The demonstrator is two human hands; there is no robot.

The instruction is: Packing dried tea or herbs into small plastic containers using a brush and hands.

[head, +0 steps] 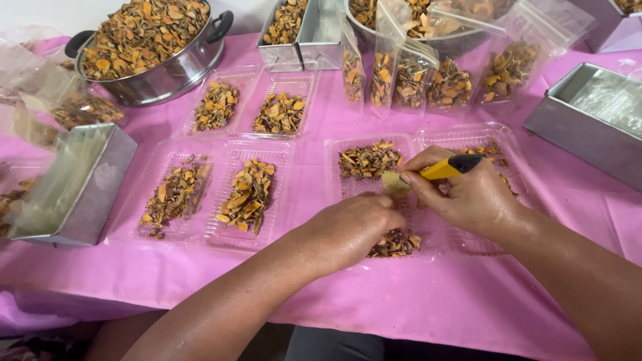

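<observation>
My right hand (468, 194) grips a small brush with a yellow and black handle (447, 167); its pale bristles point left, down into a clear plastic tray (341, 147) of dried orange-brown slices (366, 160). My left hand (354, 227) rests fingers-down on the same tray, over more slices (394, 244) near its front edge, and whether it holds anything is hidden. A second clear tray (468, 137) lies behind my right hand, mostly covered by it.
Several more clear trays (221, 241) of slices sit on the pink tablecloth (435, 301). A steel pot (160, 73) full of slices stands far left, filled clear bags (428, 80) at the back, metal boxes (582, 127) at right and left (93, 200).
</observation>
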